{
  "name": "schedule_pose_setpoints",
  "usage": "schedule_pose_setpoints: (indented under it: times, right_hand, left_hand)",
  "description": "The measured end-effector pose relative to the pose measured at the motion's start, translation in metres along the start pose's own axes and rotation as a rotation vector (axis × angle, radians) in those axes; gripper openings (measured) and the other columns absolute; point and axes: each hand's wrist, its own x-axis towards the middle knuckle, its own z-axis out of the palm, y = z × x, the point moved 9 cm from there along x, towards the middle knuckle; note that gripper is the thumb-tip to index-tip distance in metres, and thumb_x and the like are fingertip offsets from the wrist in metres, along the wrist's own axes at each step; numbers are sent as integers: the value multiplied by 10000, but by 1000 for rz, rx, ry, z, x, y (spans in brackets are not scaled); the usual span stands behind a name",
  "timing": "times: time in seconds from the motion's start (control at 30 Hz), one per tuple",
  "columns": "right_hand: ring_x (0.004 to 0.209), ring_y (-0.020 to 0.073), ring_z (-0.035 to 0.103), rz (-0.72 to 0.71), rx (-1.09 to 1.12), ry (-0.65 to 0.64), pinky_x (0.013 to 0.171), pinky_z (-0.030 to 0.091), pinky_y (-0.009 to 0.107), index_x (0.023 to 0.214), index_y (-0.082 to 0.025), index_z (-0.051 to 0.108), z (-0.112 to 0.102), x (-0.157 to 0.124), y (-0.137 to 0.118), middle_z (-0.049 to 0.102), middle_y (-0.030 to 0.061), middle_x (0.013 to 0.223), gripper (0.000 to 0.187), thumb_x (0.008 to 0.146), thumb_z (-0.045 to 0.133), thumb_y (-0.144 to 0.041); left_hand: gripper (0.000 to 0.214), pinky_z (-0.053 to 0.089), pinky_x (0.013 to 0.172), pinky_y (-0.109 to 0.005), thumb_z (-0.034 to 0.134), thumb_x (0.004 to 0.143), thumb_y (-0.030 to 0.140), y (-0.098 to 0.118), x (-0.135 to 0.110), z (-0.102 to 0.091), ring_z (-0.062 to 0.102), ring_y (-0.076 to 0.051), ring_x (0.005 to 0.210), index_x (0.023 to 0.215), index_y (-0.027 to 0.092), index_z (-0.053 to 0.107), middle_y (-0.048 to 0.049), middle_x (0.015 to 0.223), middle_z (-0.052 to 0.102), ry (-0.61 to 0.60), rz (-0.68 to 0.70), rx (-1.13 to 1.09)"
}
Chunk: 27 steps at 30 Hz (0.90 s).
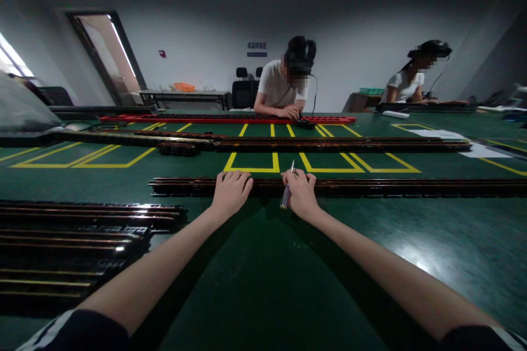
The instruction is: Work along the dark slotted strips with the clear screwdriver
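Note:
A long dark rail strip point(395, 187) with thin copper-coloured lines lies crosswise on the green table in front of me. My left hand point(233, 193) lies over this rail, its fingers curled across the top and far side. To the right, my right hand point(302, 193) is closed around a slim screwdriver point(284, 198) with a translucent purplish handle. Its metal tip points up and away from me, above the rail. The fingers of that hand also rest against the rail, and its palm side is hidden.
Stacked dark rails point(74, 241) lie at the left. Another long rail bundle point(329, 144) crosses the yellow-taped table point(255, 170) farther back. Beyond it, a co-worker point(282, 85) bends over a red rail point(164, 119). Another person point(405, 85) sits far right, behind white papers point(440, 134).

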Motion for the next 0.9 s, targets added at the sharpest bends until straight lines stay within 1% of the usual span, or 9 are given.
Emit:
schedule_pose_setpoints:
  times: [0.07, 0.2, 0.33, 0.43, 0.6, 0.67, 0.8, 0.83, 0.9]
  right_hand:
    - [1079, 294, 491, 32, -5, 26, 825, 308, 440, 779, -219, 446, -3, 0, 2, 672, 99, 1001, 259, 681, 423, 19]
    - [1023, 288, 517, 117, 24, 73, 817, 319, 430, 747, -223, 427, -9, -1, 13, 673, 100, 974, 228, 700, 410, -1]
    - [998, 266, 532, 42, 85, 82, 825, 324, 408, 752, -222, 417, -10, -3, 8, 657, 101, 995, 214, 685, 440, -20]
    - [1012, 267, 526, -12, 105, 42, 843, 317, 402, 772, -213, 420, -7, -2, 2, 640, 112, 1023, 200, 671, 491, -56]
    - [990, 280, 527, -5, 34, 6, 833, 315, 413, 787, -208, 441, -2, -1, 2, 637, 117, 982, 97, 745, 504, -147]
    - [987, 278, 531, 0, -1, 7, 822, 318, 414, 788, -209, 448, 0, -1, 2, 644, 111, 976, 104, 749, 490, -121]
    - [1051, 271, 519, -61, -18, 6, 830, 321, 416, 777, -219, 455, 0, -1, -5, 658, 87, 1015, 193, 735, 442, -30]
    - [1061, 272, 514, -61, -8, 10, 834, 323, 419, 769, -222, 454, 0, -1, -5, 661, 83, 1016, 199, 744, 432, -26]
    - [1043, 273, 520, -16, 18, 27, 827, 336, 420, 752, -227, 452, -2, -1, 0, 667, 81, 998, 194, 780, 411, -39]
  left_hand:
    - [425, 326, 970, -449, 250, 948, 354, 0, 0, 0, 561, -243, 1044, 1077, 183, 617, -96, 1107, 649, 4, 0, 6]
    - [434, 327, 975, -452, 241, 951, 358, -1, 0, 0, 562, -238, 1049, 1079, 182, 616, -94, 1110, 650, -4, -16, -2]
    - [433, 326, 986, -454, 243, 948, 357, -2, 0, 0, 564, -236, 1052, 1076, 181, 618, -97, 1113, 649, -12, -32, -8]
    - [438, 323, 993, -456, 240, 947, 360, -2, 0, 0, 562, -236, 1061, 1081, 182, 616, -98, 1125, 645, -22, -33, -12]
    - [446, 328, 987, -463, 231, 948, 373, -3, 0, 1, 564, -237, 1058, 1083, 188, 614, -99, 1121, 646, -14, -20, -18]
    - [440, 326, 989, -461, 231, 949, 372, -3, 0, 1, 564, -232, 1057, 1079, 199, 614, -92, 1122, 647, -9, -18, -19]
    - [431, 321, 990, -456, 238, 950, 368, -2, 0, 1, 559, -232, 1064, 1084, 200, 612, -90, 1130, 645, -16, -22, -8]
    - [432, 320, 990, -454, 240, 951, 368, -2, 0, 1, 558, -234, 1064, 1087, 194, 612, -92, 1131, 645, -18, -23, -7]
    - [435, 322, 985, -447, 240, 951, 366, -2, 0, 1, 558, -234, 1059, 1089, 186, 611, -93, 1126, 645, -16, -17, -9]
